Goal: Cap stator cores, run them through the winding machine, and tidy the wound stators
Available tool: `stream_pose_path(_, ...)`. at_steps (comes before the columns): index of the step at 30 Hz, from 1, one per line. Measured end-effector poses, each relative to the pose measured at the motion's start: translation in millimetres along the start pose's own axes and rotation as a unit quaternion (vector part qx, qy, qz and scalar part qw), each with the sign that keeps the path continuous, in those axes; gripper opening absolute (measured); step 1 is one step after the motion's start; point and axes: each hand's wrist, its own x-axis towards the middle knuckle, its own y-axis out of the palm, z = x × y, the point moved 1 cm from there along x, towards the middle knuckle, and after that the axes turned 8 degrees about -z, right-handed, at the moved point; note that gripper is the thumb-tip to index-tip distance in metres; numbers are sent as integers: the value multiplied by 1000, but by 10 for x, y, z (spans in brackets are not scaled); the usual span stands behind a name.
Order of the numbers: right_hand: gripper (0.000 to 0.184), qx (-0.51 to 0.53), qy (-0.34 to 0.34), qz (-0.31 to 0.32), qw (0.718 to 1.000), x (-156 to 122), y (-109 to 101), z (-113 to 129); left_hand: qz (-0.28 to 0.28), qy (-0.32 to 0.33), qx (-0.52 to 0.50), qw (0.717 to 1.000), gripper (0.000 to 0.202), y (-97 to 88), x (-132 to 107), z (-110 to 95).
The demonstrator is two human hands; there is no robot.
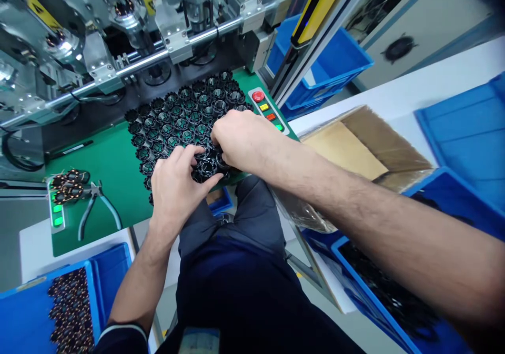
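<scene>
My left hand (178, 183) curves its thumb and fingers around a black toothed plastic ring (207, 168) at the near edge of a large block of such rings. Just right of it, my right hand (239, 138) is closed, its fingers pointing down between the rings; what they pinch is hidden. Beyond both hands, the upright black rings (179, 125) stand packed side by side in rows on a green work mat (108, 159).
Side cutters (97, 206) and copper-wound parts (69, 185) lie left. A machine rail (145, 59) runs behind; a button panel (268, 112) sits right. Blue bins stand on both sides, the left bin (92, 296) holding wound parts. An open cardboard box (366, 143) is at right.
</scene>
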Motion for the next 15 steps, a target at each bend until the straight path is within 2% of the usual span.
stream_pose_path(2,14,-70,-9,53,996,9,-120,8,1,1,-12,1000,54,8,-13,17)
stream_pose_path(4,23,-86,-8,71,994,-59,-342,10,5,1,-25,1000,56,9,-25,53)
stream_pose_path(7,24,-52,12,16,998,-367,-750,-135,9,-3,-32,999,59,-53,-53,104)
stream_pose_path(10,25,-24,60,-45,997,-886,-1015,-542,-26,20,-39,999,53,-212,-134,38)
stream_pose_path(12,26,-34,143,-7,989,-1280,-1025,-894,-63,61,-61,994,43,-289,-220,-107)
stream_pose_path(14,26,-74,242,101,962,-1664,-901,-1225,-65,108,-120,985,31,-228,-298,-333)
stream_pose_path(15,29,-95,280,166,941,-1841,-800,-1364,-41,130,-160,978,25,-123,-319,-478)
